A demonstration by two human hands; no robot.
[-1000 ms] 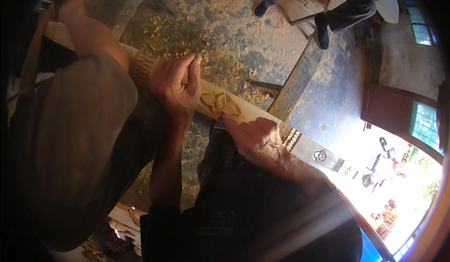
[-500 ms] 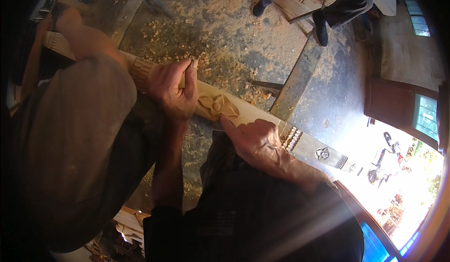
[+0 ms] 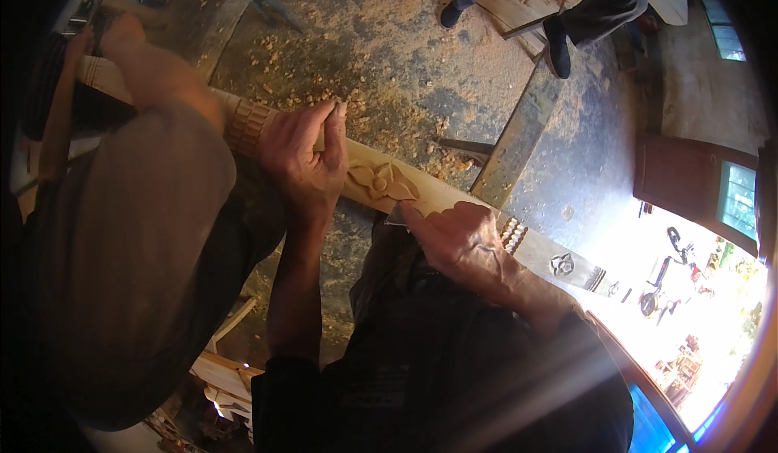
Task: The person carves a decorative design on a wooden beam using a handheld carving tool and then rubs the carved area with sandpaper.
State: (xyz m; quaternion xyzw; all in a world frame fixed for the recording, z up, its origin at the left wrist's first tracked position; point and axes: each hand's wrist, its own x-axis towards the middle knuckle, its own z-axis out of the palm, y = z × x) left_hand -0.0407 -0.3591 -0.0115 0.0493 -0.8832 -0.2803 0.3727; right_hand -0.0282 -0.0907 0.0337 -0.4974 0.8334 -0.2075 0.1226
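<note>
A long pale wooden board [image 3: 442, 196] runs slantwise in front of me, with a carved flower [image 3: 381, 181] in relief on its face. My left hand [image 3: 304, 161] rests on the board left of the flower, thumb and forefinger pinched together; whatever they hold is hidden. Just right of the flower, at the board's near edge, my right hand [image 3: 462, 238] is closed on a small flat grey piece [image 3: 395, 216]. Only a bit of that piece shows beyond the thumb, so its kind is unclear. A block of carved notches [image 3: 245, 126] lies beside my left hand.
Close on my left sits a co-worker in a brown garment [image 3: 146, 234], a bare arm [image 3: 166, 80] reaching along the board. Another person's dark shoe [image 3: 557, 48] is at the far right. Wood shavings [image 3: 356, 88] litter the floor. A beam [image 3: 510, 157] lies beyond the board.
My right hand has slid a little to the right, away from the flower, and the grey piece now shows at its thumb. My left hand keeps its place on the board.
</note>
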